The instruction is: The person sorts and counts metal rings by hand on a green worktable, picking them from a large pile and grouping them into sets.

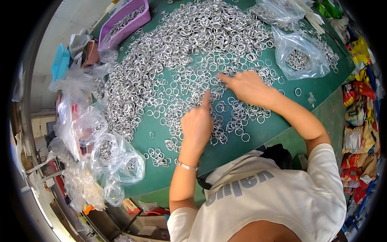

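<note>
Head view: left hand (197, 121) and right hand (246, 85) each extend an index finger, others curled; can't tell if anything's pinched. Both are at loose metal rings (173, 48) spread across green table (159, 177). Step looks like fingertip sorting; next move likely calls for light drags separating overlapped rings.

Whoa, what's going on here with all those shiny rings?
A person has both hands over loose metal rings on a green table. The left hand and right hand each stretch out a pointing finger at the rings. I can't tell whether either holds one. A big heap lies beyond, with more in a purple box and a clear bag.
</note>
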Tool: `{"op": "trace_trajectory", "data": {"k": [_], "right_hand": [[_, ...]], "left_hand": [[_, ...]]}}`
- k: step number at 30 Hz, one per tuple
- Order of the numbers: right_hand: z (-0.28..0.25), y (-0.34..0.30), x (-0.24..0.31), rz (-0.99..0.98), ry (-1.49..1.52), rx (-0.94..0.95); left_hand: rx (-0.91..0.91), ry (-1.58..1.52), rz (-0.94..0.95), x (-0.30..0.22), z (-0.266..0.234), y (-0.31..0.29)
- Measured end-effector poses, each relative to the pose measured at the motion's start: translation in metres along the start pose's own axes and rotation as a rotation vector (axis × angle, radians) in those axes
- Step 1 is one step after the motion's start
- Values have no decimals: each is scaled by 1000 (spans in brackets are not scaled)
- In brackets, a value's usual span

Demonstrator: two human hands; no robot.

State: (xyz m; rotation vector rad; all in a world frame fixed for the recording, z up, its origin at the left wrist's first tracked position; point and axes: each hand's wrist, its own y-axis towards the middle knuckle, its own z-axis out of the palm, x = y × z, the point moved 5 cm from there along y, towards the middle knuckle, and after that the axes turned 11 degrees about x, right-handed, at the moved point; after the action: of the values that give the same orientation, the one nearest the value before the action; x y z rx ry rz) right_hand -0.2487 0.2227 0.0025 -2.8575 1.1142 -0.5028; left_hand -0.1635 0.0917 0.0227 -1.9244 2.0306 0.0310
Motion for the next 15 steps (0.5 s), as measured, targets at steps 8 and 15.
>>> {"op": "trace_trajectory", "data": {"k": [8, 15], "right_hand": [[-7, -47, 15, -175, 53, 438], [-24, -11, -24, 99, 84, -154]], "left_hand": [[-9, -37, -46, 24, 9, -19], [-78, -72, -45, 20, -2, 3]]}}
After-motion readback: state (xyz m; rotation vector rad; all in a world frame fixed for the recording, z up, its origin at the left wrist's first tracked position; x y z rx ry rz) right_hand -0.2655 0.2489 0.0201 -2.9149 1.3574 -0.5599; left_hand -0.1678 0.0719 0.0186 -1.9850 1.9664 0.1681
